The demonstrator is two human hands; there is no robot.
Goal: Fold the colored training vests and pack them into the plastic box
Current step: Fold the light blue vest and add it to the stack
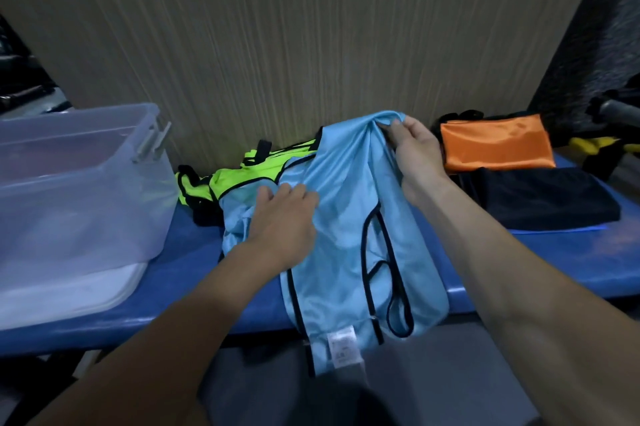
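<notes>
From the head camera we see our right hand [414, 152] pinching a raised fold of the light blue training vest [349, 235], while our left hand [284, 217] lies flat on it with fingers straight. The vest drapes over the blue surface [194, 252] and hangs off its near edge. Beyond the left hand lies a neon green vest [242, 176]; further left stands the clear plastic box [79, 183]. Right of the right hand sit a folded orange vest [498, 143] and a folded dark vest [543, 198].

bare forearms (no sleeves), hands [346, 183] seemingly ringless
</notes>
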